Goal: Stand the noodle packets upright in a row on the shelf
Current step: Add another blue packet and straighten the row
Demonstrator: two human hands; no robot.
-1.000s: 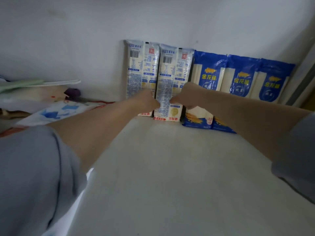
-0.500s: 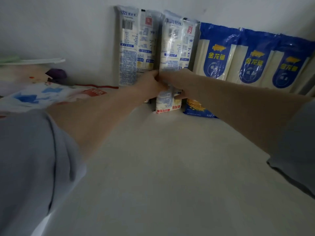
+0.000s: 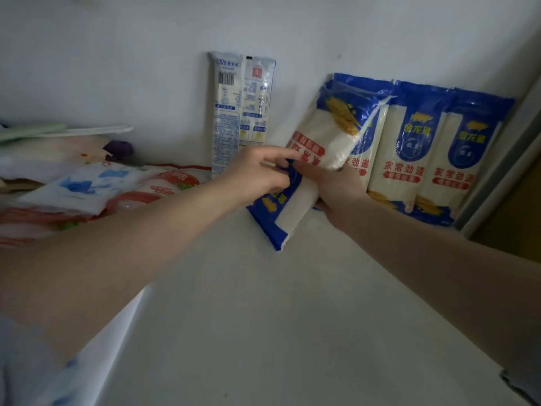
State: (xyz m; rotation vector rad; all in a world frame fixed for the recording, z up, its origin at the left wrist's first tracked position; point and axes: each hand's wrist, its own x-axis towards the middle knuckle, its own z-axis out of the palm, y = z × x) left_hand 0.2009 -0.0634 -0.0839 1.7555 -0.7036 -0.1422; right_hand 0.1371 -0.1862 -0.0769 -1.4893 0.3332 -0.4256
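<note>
1. The right hand (image 3: 336, 186) is closed around the middle of a blue and white noodle packet (image 3: 328, 142). It holds the packet tilted, with one end up near the wall and the other end down on the shelf (image 3: 263, 317).
2. The tilted packet is upside down: its red label is inverted, and its dark blue end (image 3: 278, 221) touches the white shelf surface.
3. The left hand (image 3: 257, 174) is at the left side of the same packet. Its fingers are loosely spread and the index finger points to the right, touching the packet near the red label. It is not closed on anything.
4. Behind the tilted packet, three more blue packets (image 3: 436, 153) stand upright against the wall, close side by side, reaching to the right edge of the shelf.
5. To the left, one pale white packet (image 3: 241, 112) stands upright against the wall, alone, with a gap between it and the blue ones.
6. At the far left of the shelf lies a pile of flat bags (image 3: 87, 189) with red, white and blue print.
7. Grey sleeves (image 3: 524, 385) show at the bottom corners.
</note>
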